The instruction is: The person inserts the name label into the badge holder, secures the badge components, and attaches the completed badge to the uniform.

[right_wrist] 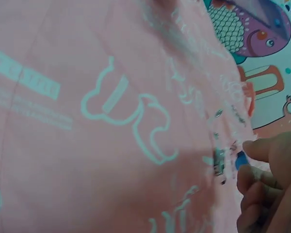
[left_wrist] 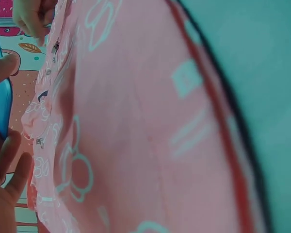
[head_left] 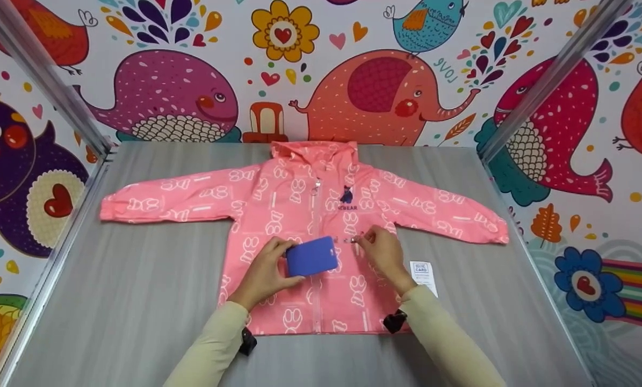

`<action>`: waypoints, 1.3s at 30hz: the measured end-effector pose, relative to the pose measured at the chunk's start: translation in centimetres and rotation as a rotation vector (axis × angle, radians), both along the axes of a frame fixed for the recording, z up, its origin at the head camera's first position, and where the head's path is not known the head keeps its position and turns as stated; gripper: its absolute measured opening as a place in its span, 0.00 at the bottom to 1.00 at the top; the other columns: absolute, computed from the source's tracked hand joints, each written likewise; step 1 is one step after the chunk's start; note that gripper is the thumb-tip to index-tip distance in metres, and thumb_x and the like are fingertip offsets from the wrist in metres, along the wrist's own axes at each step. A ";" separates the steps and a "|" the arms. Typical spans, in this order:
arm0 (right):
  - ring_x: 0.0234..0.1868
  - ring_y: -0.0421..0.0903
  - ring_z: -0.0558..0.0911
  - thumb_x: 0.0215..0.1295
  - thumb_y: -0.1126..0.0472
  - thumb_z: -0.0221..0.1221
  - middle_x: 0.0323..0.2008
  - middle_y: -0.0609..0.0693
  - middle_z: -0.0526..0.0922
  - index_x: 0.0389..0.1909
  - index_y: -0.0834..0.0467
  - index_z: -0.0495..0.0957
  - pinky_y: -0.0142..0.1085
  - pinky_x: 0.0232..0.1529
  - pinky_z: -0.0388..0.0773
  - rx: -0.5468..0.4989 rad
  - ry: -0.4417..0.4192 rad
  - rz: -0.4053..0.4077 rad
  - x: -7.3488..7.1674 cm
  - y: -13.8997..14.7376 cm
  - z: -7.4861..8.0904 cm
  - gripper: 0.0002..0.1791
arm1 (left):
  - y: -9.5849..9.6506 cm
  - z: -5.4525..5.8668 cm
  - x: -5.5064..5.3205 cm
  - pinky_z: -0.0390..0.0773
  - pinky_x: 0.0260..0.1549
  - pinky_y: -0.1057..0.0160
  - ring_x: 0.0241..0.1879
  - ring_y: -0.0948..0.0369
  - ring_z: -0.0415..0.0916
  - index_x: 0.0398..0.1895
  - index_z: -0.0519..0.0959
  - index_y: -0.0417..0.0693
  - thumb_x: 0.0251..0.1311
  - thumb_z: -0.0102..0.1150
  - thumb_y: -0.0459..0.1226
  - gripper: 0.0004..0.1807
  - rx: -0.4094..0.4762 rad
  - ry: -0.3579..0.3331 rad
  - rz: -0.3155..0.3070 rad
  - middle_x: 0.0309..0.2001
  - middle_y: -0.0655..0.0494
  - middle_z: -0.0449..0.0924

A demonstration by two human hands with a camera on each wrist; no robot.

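Card (head_left: pixel 311 257), blue, sits just below the middle of the head frame, over the front of the pink jacket (head_left: pixel 251 239); the left hand (head_left: pixel 264 271) holds it by its left end, fingers at the upper edge and thumb at the lower, with the slot (head_left: pixel 332 251) free at the right; the right hand (head_left: pixel 384 251), right of centre, appears to pinch a small metal clip (head_left: pixel 353 239), just apart from the card.

The likeliest fault is a turn of the card, since any push near the slot would lever against a grip at the far end; the clip, small and partly hidden by fingertips, could slip from a loose pinch and be hard to pick out among the white prints; held this low, it might also snag the cloth; the black wrist cameras (head_left: pixel 394 321) near the hem, lower in the frame, could catch and ruck it; the white label (head_left: pixel 420 273) on the worktop (head_left: pixel 154 279), right of the jacket, could be brushed aside by the right sleeve (head_left: pixel 444 328).
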State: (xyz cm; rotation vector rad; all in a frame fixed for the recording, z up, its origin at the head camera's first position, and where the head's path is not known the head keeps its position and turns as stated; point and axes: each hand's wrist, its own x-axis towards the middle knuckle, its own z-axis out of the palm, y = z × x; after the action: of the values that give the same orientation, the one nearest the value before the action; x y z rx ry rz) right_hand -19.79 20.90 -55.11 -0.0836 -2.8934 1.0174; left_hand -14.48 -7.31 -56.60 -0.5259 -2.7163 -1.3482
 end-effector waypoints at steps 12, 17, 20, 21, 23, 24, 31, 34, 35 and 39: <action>0.36 0.51 0.82 0.59 0.55 0.69 0.39 0.56 0.83 0.54 0.57 0.79 0.41 0.38 0.81 -0.155 0.126 0.375 1.9 -1.3 2.9 0.23 | -0.3 1.3 -0.2 0.83 0.53 0.55 0.51 0.55 0.77 0.62 0.74 0.48 0.42 0.80 0.42 0.40 -0.072 0.050 -0.019 0.51 0.54 0.72; 0.56 0.54 0.79 0.51 0.49 0.74 0.60 0.54 0.75 0.65 0.52 0.73 0.50 0.53 0.81 -0.079 0.136 0.561 2.6 -1.8 3.3 0.39 | -0.3 1.6 -0.3 0.84 0.50 0.58 0.48 0.56 0.80 0.60 0.75 0.47 0.39 0.81 0.41 0.40 -0.083 0.092 -0.042 0.50 0.53 0.73; 0.62 0.50 0.73 0.46 0.48 0.77 0.63 0.51 0.72 0.68 0.52 0.71 0.48 0.61 0.78 0.024 0.166 0.620 3.0 -2.0 3.3 0.45 | -0.3 1.7 -0.3 0.84 0.48 0.59 0.48 0.56 0.81 0.60 0.75 0.46 0.38 0.82 0.41 0.41 -0.094 0.101 -0.053 0.50 0.53 0.73; 0.62 0.49 0.72 0.45 0.48 0.77 0.63 0.50 0.72 0.68 0.52 0.71 0.47 0.62 0.77 0.053 0.173 0.631 3.0 -2.0 3.3 0.46 | -0.3 1.7 -0.3 0.84 0.48 0.59 0.48 0.55 0.81 0.61 0.75 0.46 0.38 0.82 0.41 0.41 -0.096 0.097 -0.053 0.51 0.53 0.73; 0.62 0.47 0.71 0.43 0.48 0.78 0.63 0.48 0.73 0.68 0.52 0.71 0.46 0.62 0.77 0.100 0.185 0.647 3.1 -2.1 3.3 0.47 | -0.2 1.8 -0.3 0.85 0.48 0.60 0.49 0.55 0.81 0.61 0.74 0.47 0.39 0.81 0.41 0.41 -0.102 0.093 -0.055 0.51 0.53 0.73; 0.61 0.47 0.71 0.43 0.48 0.78 0.62 0.48 0.73 0.67 0.52 0.71 0.46 0.62 0.77 0.121 0.190 0.652 3.2 -2.2 3.2 0.47 | -0.2 1.8 -0.3 0.85 0.48 0.60 0.49 0.55 0.81 0.61 0.74 0.47 0.39 0.81 0.41 0.41 -0.104 0.089 -0.056 0.51 0.53 0.73; 0.57 0.47 0.75 0.42 0.47 0.78 0.59 0.48 0.78 0.64 0.55 0.74 0.46 0.61 0.77 0.243 0.257 0.665 3.1 -2.1 2.6 0.46 | -0.1 1.9 -0.2 0.85 0.49 0.58 0.50 0.54 0.81 0.62 0.73 0.50 0.40 0.81 0.40 0.41 -0.100 0.055 -0.071 0.53 0.54 0.72; 0.56 0.47 0.76 0.41 0.46 0.78 0.57 0.48 0.79 0.63 0.56 0.75 0.47 0.63 0.75 0.273 0.287 0.664 3.1 -2.1 2.2 0.45 | -0.1 1.9 -0.2 0.84 0.49 0.57 0.49 0.54 0.81 0.63 0.73 0.49 0.41 0.80 0.40 0.41 -0.094 0.041 -0.080 0.54 0.54 0.72; 0.56 0.48 0.76 0.41 0.46 0.78 0.56 0.49 0.79 0.62 0.57 0.75 0.47 0.64 0.74 0.274 0.294 0.662 3.1 -2.0 2.1 0.45 | -0.1 1.9 -0.2 0.84 0.49 0.58 0.49 0.55 0.81 0.63 0.72 0.49 0.42 0.80 0.40 0.41 -0.092 0.037 -0.082 0.54 0.54 0.72; 0.56 0.49 0.77 0.41 0.47 0.78 0.56 0.50 0.79 0.62 0.57 0.75 0.51 0.70 0.69 0.260 0.311 0.654 3.1 -2.0 1.9 0.44 | -0.1 1.7 -0.2 0.84 0.48 0.56 0.47 0.56 0.79 0.65 0.71 0.48 0.44 0.79 0.39 0.41 -0.041 -0.001 -0.089 0.55 0.53 0.73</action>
State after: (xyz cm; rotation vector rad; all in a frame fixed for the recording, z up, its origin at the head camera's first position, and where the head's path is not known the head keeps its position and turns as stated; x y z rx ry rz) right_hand -16.66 18.94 -53.22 0.9907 -2.7565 0.6109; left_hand -14.70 -7.46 -54.90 -0.6567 -2.7567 -1.3150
